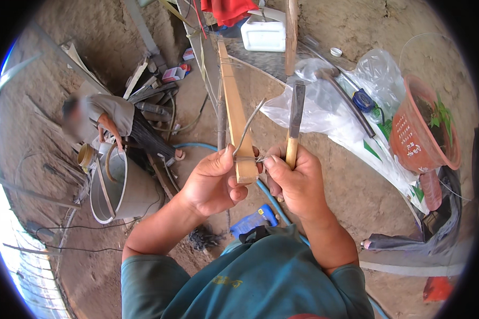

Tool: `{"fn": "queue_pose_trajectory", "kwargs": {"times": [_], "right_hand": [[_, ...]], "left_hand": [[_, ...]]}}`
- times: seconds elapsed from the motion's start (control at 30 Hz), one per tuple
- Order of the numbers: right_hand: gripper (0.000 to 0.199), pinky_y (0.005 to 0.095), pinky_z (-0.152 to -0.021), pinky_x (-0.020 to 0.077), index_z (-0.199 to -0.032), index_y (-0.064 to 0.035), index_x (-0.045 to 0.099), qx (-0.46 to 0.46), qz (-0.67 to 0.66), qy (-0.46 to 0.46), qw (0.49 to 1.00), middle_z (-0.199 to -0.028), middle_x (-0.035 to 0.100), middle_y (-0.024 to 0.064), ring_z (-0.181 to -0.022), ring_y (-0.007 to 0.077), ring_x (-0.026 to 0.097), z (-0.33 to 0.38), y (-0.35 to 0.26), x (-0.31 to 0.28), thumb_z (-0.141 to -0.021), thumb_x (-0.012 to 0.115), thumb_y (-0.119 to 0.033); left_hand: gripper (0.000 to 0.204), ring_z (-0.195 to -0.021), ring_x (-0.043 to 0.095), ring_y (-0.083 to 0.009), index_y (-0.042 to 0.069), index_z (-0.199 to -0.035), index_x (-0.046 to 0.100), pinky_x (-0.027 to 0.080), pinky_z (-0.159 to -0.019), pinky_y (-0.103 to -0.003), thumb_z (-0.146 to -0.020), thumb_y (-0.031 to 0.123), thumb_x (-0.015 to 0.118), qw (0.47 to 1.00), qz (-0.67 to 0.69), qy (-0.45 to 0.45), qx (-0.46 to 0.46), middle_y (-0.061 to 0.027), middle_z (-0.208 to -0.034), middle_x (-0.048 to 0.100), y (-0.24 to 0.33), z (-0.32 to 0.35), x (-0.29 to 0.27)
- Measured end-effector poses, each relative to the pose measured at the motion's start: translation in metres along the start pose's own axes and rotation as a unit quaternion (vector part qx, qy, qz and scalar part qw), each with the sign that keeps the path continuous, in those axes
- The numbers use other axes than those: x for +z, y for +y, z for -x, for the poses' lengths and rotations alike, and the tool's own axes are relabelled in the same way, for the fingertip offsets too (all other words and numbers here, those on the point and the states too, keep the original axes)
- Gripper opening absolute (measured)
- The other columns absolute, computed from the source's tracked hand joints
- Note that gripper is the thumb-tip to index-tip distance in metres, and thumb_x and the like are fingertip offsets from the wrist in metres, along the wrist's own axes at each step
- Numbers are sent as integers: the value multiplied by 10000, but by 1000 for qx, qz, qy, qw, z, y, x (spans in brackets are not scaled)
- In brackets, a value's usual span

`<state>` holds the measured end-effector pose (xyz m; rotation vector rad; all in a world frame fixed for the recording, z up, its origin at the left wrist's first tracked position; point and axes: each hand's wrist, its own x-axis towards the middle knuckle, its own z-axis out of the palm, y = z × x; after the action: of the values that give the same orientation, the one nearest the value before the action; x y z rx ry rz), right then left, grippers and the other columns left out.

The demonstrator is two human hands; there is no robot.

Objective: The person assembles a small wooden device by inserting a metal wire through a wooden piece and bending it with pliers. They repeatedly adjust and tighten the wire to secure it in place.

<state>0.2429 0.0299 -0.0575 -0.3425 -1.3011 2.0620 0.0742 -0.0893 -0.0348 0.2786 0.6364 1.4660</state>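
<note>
My left hand (213, 178) is closed around the near end of a long pale wooden strip (232, 101), which stretches away from me. A grey wire (249, 126) wraps round that end, and one loose end of it sticks up past my left thumb. To the right of the strip, my right hand (298, 178) grips a chisel (296, 114) by its wooden handle, flat metal blade pointing away. My right thumb and forefinger also pinch the wire's short twisted end beside the strip. Part of the handle is hidden in my palm.
A person bends over a large metal bucket (135, 186) at the left. On the right are plastic sheeting (324, 109), a hammer (351, 101), a blue tape measure (363, 100) and a potted plant (418, 127). A blue hose (274, 199) and a blue packet (254, 220) lie below my hands.
</note>
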Motion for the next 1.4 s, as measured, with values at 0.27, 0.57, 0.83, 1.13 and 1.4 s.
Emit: {"fn": "queue_pose_trajectory", "kwargs": {"times": [0.27, 0.57, 0.83, 1.13, 1.4], "right_hand": [[106, 240, -469, 384, -953, -33, 612, -13, 9, 19, 1000, -640, 571, -1, -509, 64, 489, 2, 0, 3, -1002, 679, -99], [127, 236, -475, 410, -905, -45, 619, -24, -1, 52, 998, -666, 588, -24, -539, 28, 499, 4, 8, 9, -989, 693, -103], [109, 229, -565, 441, -922, -30, 627, -80, 38, 61, 994, -729, 623, -23, -647, 12, 503, 10, 8, 15, -991, 692, -84], [95, 267, -660, 535, -939, -6, 622, -69, 30, 57, 996, -838, 698, 46, -736, 58, 612, 10, 3, 12, -986, 694, -46], [96, 257, -657, 521, -939, -1, 625, -72, 31, 67, 995, -836, 691, 33, -760, 45, 608, 12, 7, 19, -983, 699, -44]], "left_hand": [[495, -675, 525, -54, 29, -1364, 573, 476, -583, -247, -1054, 411, 627, 999, 6, 10, 38, -120, -1106, 711, -11, -3, 4], [532, -775, 586, -146, 1, -1413, 540, 519, -537, -303, -1051, 383, 622, 998, -10, -24, 61, -169, -1185, 695, -10, -2, -4], [561, -838, 634, -201, -15, -1445, 510, 573, -566, -344, -1061, 384, 601, 997, -36, -16, 69, -185, -1237, 669, -3, -2, -2], [609, -1064, 698, -328, 4, -1474, 474, 676, -634, -402, -1067, 450, 554, 994, -93, -36, -40, -197, -1249, 659, 23, -2, -1], [682, -1182, 681, -315, -53, -1468, 470, 632, -903, -405, -1058, 486, 550, 982, -155, -70, -83, -200, -1336, 642, 39, 2, -6]]}}
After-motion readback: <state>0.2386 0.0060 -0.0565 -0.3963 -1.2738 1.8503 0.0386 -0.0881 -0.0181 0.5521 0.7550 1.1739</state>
